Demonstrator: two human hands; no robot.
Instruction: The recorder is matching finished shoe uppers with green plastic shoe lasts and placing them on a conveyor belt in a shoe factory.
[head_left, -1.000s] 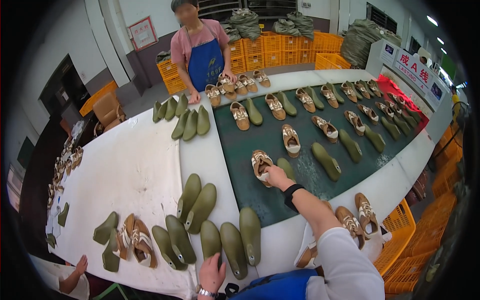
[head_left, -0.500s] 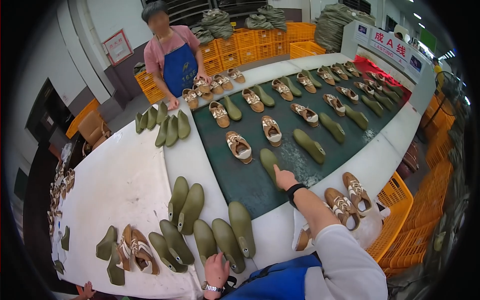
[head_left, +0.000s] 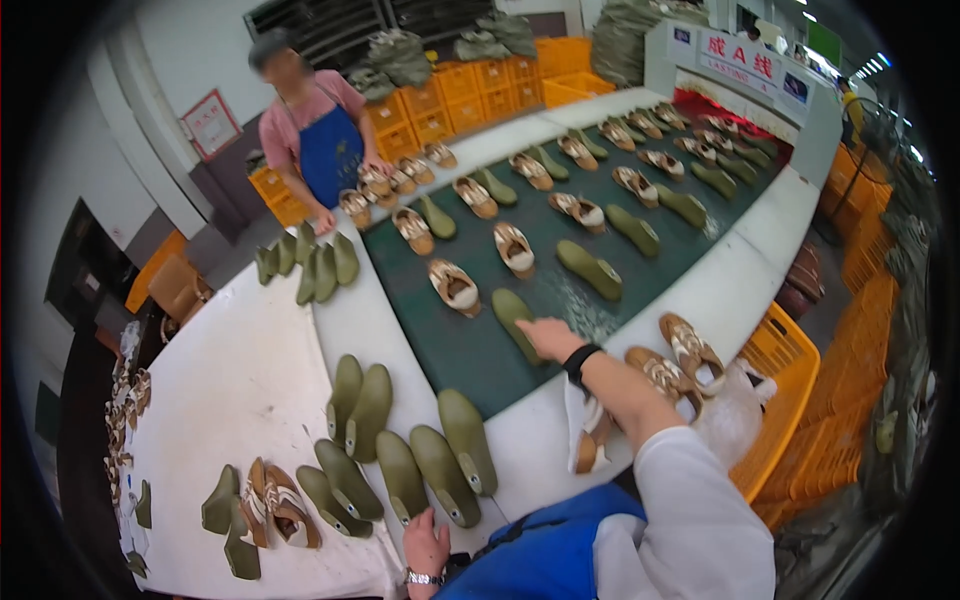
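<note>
My right hand (head_left: 548, 340) reaches over the dark green belt. Its index finger lies on an olive-green shoe last (head_left: 510, 312), with the other fingers bent against the last's near side; the thumb is hidden. At the lower middle, my left hand (head_left: 427, 545) rests by the table's edge, fingers loosely apart, close to the ends of a group of green lasts (head_left: 440, 470). It holds nothing that I can see. On the belt just beyond my right hand are a brown-and-white sneaker (head_left: 453, 287) and another green last (head_left: 588, 270).
More sneakers and lasts line the belt (head_left: 420, 350). Left of me, a pair of sneakers (head_left: 285, 505) stands on the white-covered table (head_left: 220, 390). Sneakers (head_left: 665, 375) and an orange crate (head_left: 785, 370) are at my right. Across the belt stands a person in a blue apron (head_left: 332, 165).
The view has shifted, moving the scene slightly left. My right hand has come further over the last, its fingers closer around the side. My left hand stays beside the near lasts.
</note>
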